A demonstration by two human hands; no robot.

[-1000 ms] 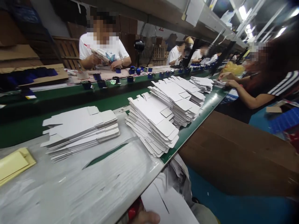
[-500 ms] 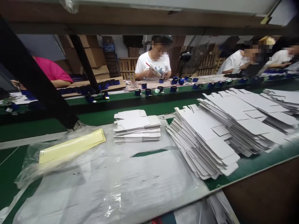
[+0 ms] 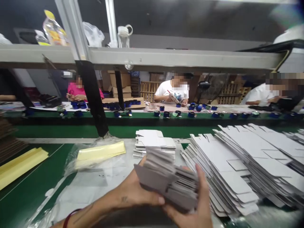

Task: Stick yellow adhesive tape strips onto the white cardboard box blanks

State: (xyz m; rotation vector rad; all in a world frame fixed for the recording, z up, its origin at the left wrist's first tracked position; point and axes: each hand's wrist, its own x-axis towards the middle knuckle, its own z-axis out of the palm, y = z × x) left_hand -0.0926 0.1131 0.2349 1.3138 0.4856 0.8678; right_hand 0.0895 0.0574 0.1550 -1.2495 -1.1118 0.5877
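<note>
Grey-white card: I hold the bundle of flat blanks [image 3: 154, 180] between both hands, nearer me than the short white stack [image 3: 150, 139] and left of the taller stack [image 3: 223, 177]. My left hand [image 3: 140, 190] is curled round its left side, thumb across the near face; my right hand [image 3: 200, 202] is cupped, part open, clasping the right end. Each blank should be light and fairly stiff, yet easily creased; because the smooth layers could slide, opposite ends offer the best hold, pressed evenly.
</note>
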